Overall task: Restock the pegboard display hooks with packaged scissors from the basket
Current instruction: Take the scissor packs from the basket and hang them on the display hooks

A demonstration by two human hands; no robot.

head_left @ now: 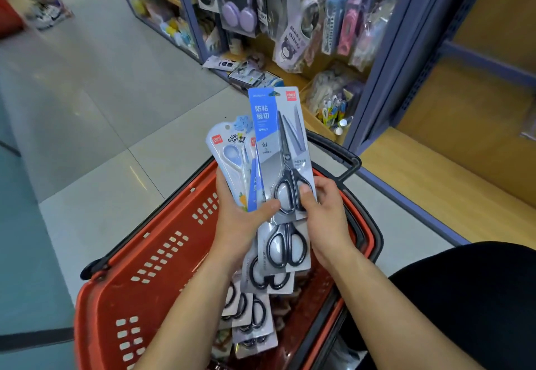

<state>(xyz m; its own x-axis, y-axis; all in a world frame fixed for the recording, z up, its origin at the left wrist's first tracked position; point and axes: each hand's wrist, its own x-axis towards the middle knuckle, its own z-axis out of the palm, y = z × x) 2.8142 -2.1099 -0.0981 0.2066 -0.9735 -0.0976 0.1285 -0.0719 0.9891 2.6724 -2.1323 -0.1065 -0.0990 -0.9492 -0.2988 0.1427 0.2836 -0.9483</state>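
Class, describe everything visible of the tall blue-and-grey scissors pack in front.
The front scissors pack is a card, blue left, grey right, red logo at top. Dark-handled scissors sit under clear plastic, blades up. It stands nearly upright above the red basket, pinched by the right hand, the left hand's thumb on its edge, overlapping other packs.

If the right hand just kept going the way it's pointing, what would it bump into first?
The front scissors pack, which the right hand is pinching; just beyond it, probably the thumb of the left hand.
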